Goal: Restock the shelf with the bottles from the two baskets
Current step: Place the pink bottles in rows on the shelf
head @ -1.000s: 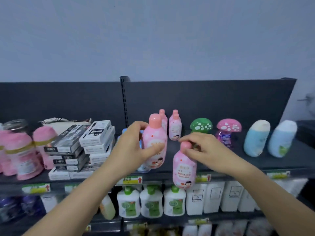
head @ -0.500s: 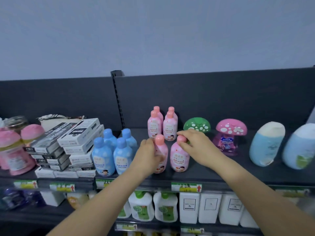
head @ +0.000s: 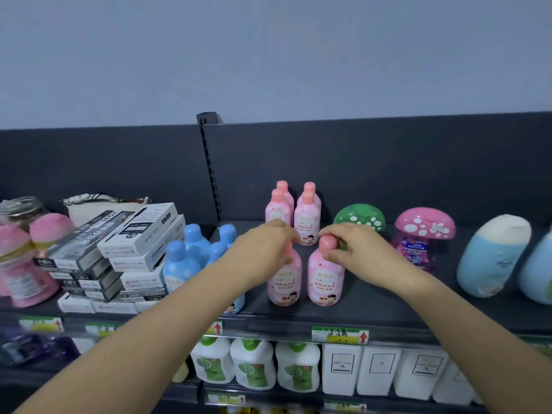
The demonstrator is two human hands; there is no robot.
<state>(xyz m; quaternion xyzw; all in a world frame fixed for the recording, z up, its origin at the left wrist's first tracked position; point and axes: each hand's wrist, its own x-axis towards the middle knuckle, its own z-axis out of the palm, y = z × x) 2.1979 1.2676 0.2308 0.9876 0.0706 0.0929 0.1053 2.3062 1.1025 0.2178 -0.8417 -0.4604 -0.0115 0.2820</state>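
Observation:
Two pink bottles stand side by side on the dark top shelf (head: 373, 306). My left hand (head: 263, 252) grips the cap and neck of the left pink bottle (head: 283, 282). My right hand (head: 358, 252) pinches the cap of the right pink bottle (head: 325, 282). Both bottles rest upright on the shelf. Behind them stand several more pink bottles (head: 298, 210) in two rows. To the left is a cluster of blue bottles (head: 191, 258), partly hidden by my left arm. The baskets are out of view.
Stacked black and white boxes (head: 125, 249) lie left of the blue bottles, pink jars (head: 27, 264) beyond them. Green (head: 360, 218) and pink (head: 424, 231) mushroom bottles and tilted blue bottles (head: 493, 255) stand to the right. White bottles (head: 254, 366) fill the lower shelf.
Both hands have lowered the two pink bottles onto the shelf in front of the back rows and now hold them by the caps. The camera has tilted slightly.

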